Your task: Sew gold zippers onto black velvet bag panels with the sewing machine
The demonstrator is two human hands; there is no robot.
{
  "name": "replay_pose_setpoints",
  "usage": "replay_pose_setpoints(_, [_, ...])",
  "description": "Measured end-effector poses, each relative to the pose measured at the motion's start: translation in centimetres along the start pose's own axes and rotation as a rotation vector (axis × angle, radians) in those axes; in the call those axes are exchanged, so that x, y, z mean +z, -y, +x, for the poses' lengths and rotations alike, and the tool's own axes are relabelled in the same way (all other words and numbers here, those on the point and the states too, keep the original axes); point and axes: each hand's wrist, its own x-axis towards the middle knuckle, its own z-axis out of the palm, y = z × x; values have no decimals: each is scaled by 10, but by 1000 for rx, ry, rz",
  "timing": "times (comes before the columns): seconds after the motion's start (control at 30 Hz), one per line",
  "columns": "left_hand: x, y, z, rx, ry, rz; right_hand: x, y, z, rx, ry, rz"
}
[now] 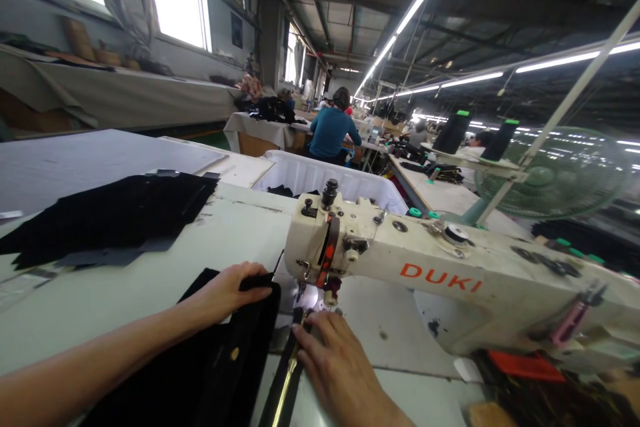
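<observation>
My left hand [245, 290] pinches the upper edge of a black fabric piece [200, 367] between thumb and fingers. A round gold-coloured stud [235, 353] shows on that fabric, which hangs toward me at the left of the needle area. Under the sewing machine's [320, 240] lit needle area runs a black zipper [285, 387] with gold-coloured teeth. My right hand [333, 353] holds the zipper close to the presser foot, its fingers together and pressed down on the tape. The needle tip and the zipper's far end are hidden.
A stack of black fabric pieces [125, 213] lies on the table at left. Behind the machine stands a white plastic bin [345, 177]. Black thread cones [453, 132] and a green fan [550, 173] are at right. A person in a blue top [333, 132] sits ahead.
</observation>
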Motion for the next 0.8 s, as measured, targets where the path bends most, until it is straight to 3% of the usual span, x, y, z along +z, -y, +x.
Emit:
replay_pose_setpoints(0.17, [33, -33, -28, 38, -138, 46, -1, 2, 0, 8, 19, 37])
replay_pose_setpoints(0.37, [53, -45, -70, 360, -158, 474, -1, 5, -2, 11, 26, -17])
replay_pose_setpoints(0.5, [53, -41, -72, 411, -128, 602, 0, 6, -1, 15, 22, -49])
replay_pose_setpoints(0.8, [40, -48, -64, 473, -82, 554, -2, 6, 1, 2, 15, -52])
